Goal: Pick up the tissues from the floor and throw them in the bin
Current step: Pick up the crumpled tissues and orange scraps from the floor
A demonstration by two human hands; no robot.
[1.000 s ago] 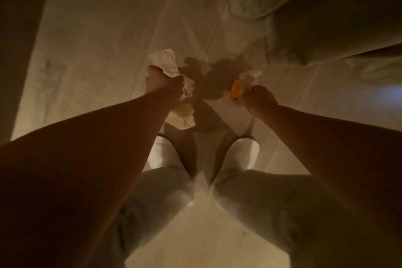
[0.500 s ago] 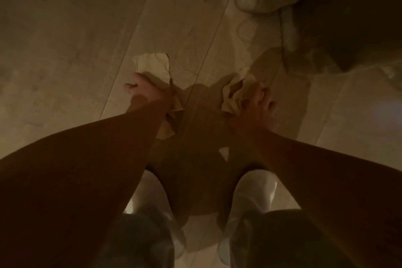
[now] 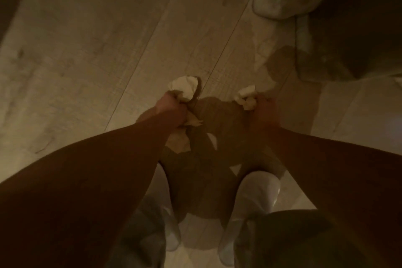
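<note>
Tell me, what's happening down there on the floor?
A person is bent over a pale wood floor, gathering tissues. The left hand is closed on one crumpled tissue, with more paper hanging below the fist. The right hand grips a smaller wad. The light is dim, and no bin is in view, so the throwing away isn't done yet.

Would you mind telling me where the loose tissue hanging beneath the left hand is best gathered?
Likely take the dangling tail of the tissue wad in the left hand, from below. It hangs free under the fist, so scooping upward into the palm should bunch it. The right hand is already closed on its own tissue.
</note>
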